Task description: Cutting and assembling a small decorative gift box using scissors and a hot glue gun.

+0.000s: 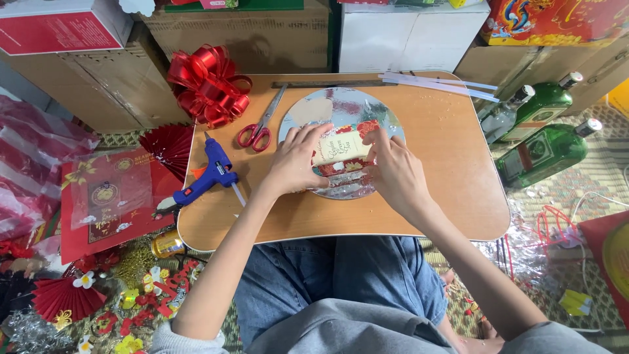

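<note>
Both hands grip a small red-and-cream box (341, 149) over a silver disc (341, 108) mid-worktop (452, 183): left hand (295, 160) wraps its left end, right hand (393, 172) pinches its right end. Scissors (261, 128), glue gun (206, 174) lie left

low wooden table (452, 164) bears silver disc (341, 108), scissors (261, 128), glue gun (208, 174).

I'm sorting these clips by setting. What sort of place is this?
Probably a home gift-decorating corner on the floor: a low table with a glue gun and scissors, a red ribbon bow, and stacked cardboard boxes behind.
</note>
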